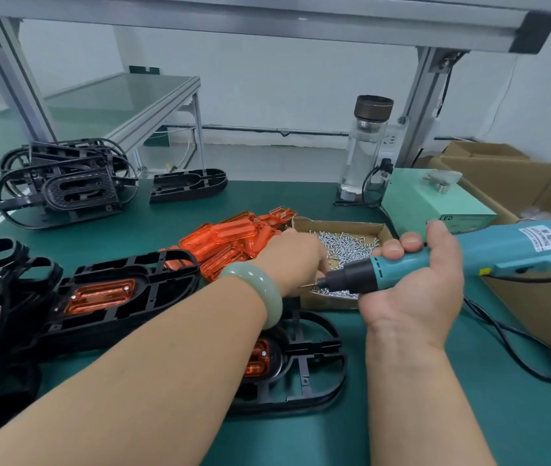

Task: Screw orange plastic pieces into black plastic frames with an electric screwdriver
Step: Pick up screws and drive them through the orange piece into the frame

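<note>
A worker's right hand (412,280) curls round the electric screwdriver (502,250) as the left hand (296,260), grip hidden, meets its bit over the screw box (334,225); at the box's 6 o'clock lies the black frame (304,353), seemingly light and stiff, best steadied by its rim.

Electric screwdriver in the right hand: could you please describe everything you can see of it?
The electric screwdriver has a teal plastic body with a white printed label near its rear, a black nose and a thin metal bit. It lies roughly level above the cardboard box of screws, its bit pointing at the left hand, which is at the tip. The right hand grips its front, palm up, fingers curled over it. A black cable hangs beneath its rear.
</note>
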Demonstrator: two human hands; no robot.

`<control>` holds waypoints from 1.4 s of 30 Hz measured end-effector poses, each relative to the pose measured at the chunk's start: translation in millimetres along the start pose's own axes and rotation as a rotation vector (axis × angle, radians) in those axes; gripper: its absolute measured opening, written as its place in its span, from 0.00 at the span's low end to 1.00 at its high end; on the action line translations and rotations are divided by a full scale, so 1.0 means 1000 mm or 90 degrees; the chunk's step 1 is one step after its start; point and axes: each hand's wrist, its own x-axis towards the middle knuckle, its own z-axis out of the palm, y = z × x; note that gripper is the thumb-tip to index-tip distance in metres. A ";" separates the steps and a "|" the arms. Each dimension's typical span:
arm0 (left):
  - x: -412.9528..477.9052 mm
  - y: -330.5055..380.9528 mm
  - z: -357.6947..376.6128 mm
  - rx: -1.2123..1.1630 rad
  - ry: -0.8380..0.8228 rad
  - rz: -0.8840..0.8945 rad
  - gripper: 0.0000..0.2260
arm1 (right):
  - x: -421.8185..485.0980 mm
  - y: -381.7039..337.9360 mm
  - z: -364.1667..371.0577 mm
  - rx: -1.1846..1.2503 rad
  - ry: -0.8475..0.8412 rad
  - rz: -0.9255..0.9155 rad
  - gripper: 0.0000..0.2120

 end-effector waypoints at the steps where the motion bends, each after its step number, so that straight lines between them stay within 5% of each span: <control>1: -0.002 -0.001 0.001 -0.043 0.030 0.003 0.06 | 0.000 0.001 0.000 -0.002 -0.005 -0.002 0.11; 11: -0.006 -0.008 0.009 -0.340 0.218 -0.040 0.02 | 0.002 0.011 0.007 0.046 -0.003 -0.093 0.06; 20: -0.053 0.004 -0.015 -0.683 0.363 -0.114 0.09 | 0.002 0.016 0.006 0.036 -0.021 -0.084 0.06; 42: -0.174 -0.015 0.032 -0.976 0.397 -0.236 0.12 | -0.044 0.031 0.007 0.103 -0.057 0.013 0.10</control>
